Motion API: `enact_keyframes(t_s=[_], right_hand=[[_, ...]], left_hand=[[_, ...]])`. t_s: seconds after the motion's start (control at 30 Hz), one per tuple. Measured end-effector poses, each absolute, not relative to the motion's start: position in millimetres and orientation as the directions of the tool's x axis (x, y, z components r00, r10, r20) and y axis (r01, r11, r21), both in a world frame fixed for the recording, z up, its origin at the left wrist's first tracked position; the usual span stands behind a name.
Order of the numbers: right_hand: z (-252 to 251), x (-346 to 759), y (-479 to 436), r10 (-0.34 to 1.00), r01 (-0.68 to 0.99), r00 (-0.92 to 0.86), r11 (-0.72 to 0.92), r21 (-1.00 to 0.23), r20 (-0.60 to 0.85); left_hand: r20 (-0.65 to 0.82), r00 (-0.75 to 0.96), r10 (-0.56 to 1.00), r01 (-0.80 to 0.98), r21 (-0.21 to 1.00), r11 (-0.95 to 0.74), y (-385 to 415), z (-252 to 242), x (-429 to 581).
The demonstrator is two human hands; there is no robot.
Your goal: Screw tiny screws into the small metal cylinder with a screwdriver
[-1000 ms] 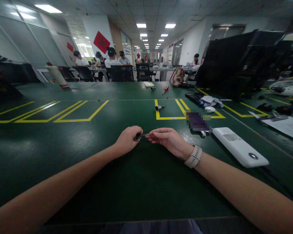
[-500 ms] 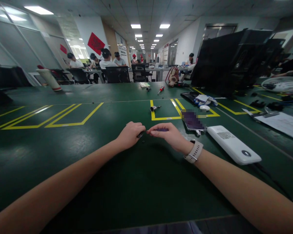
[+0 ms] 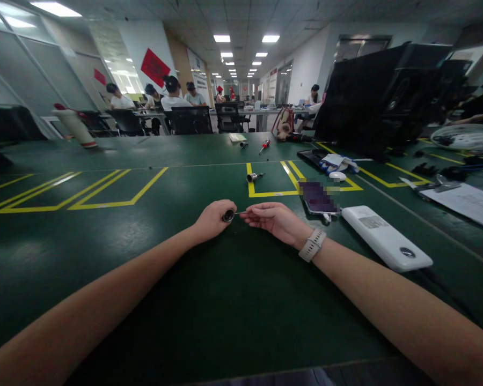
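The left hand [image 3: 215, 221] is now turning the hollow end of a round metal piece [image 3: 228, 215] toward the camera — half a second ago that end was facing away — and a thin shaft [image 3: 241, 213] is showing between the hands again. That seems to mean the fitting of shaft to piece is being adjusted rather than finished. Both hands are working left of the phone [image 3: 316, 198] and slightly nearer than it. The left grip is curling firmly around the metal piece; the right hand [image 3: 271, 217] is pinching the shaft between thumb and fingertips. Whether the shaft is touching the piece, I cannot tell, since the left fingers are hiding the meeting point.

A tiny dark bit [image 3: 235, 232] is lying on the table [image 3: 225, 300], left of the phone and nearer. Beyond the phone, leftward, a second metal piece [image 3: 251, 177] is lying across yellow tape, with a red screwdriver [image 3: 264, 146] farther back. A white device [image 3: 386, 236] is lying right of the phone and nearer — outside the hands' working spot, so not hindering them.
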State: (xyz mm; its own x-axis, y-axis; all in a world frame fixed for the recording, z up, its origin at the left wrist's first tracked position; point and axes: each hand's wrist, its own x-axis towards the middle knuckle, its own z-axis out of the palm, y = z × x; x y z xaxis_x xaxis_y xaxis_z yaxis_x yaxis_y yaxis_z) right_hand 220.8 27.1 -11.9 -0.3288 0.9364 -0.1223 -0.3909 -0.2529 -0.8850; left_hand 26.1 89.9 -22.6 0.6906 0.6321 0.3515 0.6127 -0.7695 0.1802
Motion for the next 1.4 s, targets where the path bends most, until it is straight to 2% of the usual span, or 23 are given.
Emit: enact_keyframes(t_s=[0.1, 0.2, 0.27, 0.37, 0.5, 0.77, 1.07, 1.4], right_hand=[[-11, 222, 27, 0.952, -0.364, -0.291, -0.199, -0.91, -0.092], [-9, 222, 23, 0.973, -0.21, -0.23, -0.029, -0.977, 0.021], [-8, 222, 21, 0.974, -0.125, -0.22, 0.029, -0.992, 0.056], [-7, 224, 21, 0.966, -0.168, -0.258, -0.05, -0.985, -0.005], [-10, 228, 27, 0.942, -0.297, -0.326, -0.181, -0.937, -0.079], [-16, 233, 33, 0.929, -0.342, -0.355, -0.234, -0.91, -0.106], [-15, 230, 31, 0.946, -0.341, -0.314, -0.196, -0.919, -0.085], [-16, 232, 30, 0.95, -0.255, -0.31, -0.048, -0.966, 0.034]], left_hand=[[0.355, 0.693, 0.628, 0.611, 0.174, -0.772, 92, -22, 29], [0.348, 0.705, 0.618, 0.613, 0.141, -0.778, 93, -21, 33], [0.326, 0.727, 0.604, 0.613, 0.09, -0.785, 91, -20, 34], [0.298, 0.755, 0.584, 0.607, 0.021, -0.795, 89, -19, 34], [0.293, 0.779, 0.554, 0.576, 0.015, -0.817, 90, -19, 32], [0.293, 0.81, 0.509, 0.534, -0.007, -0.846, 96, -18, 34], [0.323, 0.764, 0.559, 0.567, 0.077, -0.82, 99, -20, 36], [0.349, 0.715, 0.605, 0.62, 0.083, -0.78, 101, -23, 31]])
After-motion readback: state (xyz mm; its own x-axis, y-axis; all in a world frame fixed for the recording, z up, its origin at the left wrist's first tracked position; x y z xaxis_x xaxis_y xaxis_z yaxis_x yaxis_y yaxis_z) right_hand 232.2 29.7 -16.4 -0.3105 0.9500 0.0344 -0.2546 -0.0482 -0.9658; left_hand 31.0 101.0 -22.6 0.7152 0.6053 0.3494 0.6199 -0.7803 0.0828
